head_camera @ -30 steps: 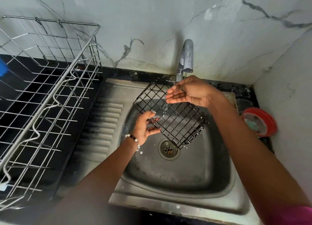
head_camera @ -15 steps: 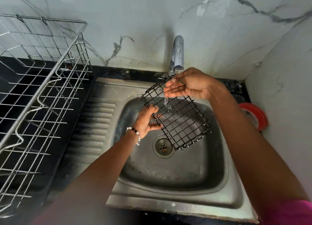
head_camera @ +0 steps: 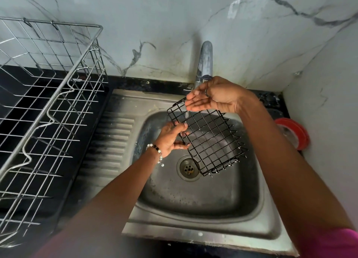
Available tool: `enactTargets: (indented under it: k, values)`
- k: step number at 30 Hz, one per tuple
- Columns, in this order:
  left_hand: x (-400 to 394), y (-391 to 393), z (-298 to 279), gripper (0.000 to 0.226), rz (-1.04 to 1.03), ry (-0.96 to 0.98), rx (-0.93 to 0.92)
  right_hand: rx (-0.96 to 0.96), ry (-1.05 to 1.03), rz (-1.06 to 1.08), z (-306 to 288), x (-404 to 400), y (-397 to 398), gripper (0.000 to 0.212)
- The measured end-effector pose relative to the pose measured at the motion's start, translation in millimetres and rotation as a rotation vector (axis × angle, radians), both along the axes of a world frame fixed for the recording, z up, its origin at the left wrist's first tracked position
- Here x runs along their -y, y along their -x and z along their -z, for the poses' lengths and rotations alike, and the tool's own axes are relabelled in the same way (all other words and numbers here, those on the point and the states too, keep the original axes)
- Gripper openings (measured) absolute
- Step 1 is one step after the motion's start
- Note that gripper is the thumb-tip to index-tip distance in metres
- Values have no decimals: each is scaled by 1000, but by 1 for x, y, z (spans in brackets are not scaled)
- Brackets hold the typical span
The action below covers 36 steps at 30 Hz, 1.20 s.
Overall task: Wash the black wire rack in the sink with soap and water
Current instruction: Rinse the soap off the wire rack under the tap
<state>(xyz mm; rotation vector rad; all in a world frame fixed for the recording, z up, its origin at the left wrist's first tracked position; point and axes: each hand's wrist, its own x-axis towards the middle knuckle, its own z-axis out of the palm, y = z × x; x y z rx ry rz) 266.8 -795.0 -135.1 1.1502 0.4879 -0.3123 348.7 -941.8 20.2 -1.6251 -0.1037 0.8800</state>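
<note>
Our left hand (head_camera: pixel 170 136) grips the black wire rack (head_camera: pixel 208 139) at frame centre over the sink (head_camera: pixel 203 203); our right hand (head_camera: pixel 213 95) cups open under the tap (head_camera: pixel 205 60).

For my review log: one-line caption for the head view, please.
Left hand holds the black wire rack tilted over the sink while the cupped right hand catches water under the tap.

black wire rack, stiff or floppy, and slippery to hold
Likely stiff: the black wire rack keeps flat though the left hand grips only one edge. Probably light, mostly gaps. Perhaps slippery: water falls from the cupped right hand.
</note>
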Motion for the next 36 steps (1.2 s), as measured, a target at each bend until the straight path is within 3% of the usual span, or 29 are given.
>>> enactTargets:
  k: [3, 16, 36]
  values:
    - [4, 0, -1, 26, 0, 12, 16, 15, -5, 24, 0, 4, -1, 27]
    - [-15, 1, 1, 6, -84, 50, 12, -18, -39, 63, 2, -3, -8, 20]
    - [-47, 5, 3, 13, -307, 150, 61, -130, -130, 46, 22, -14, -18, 23]
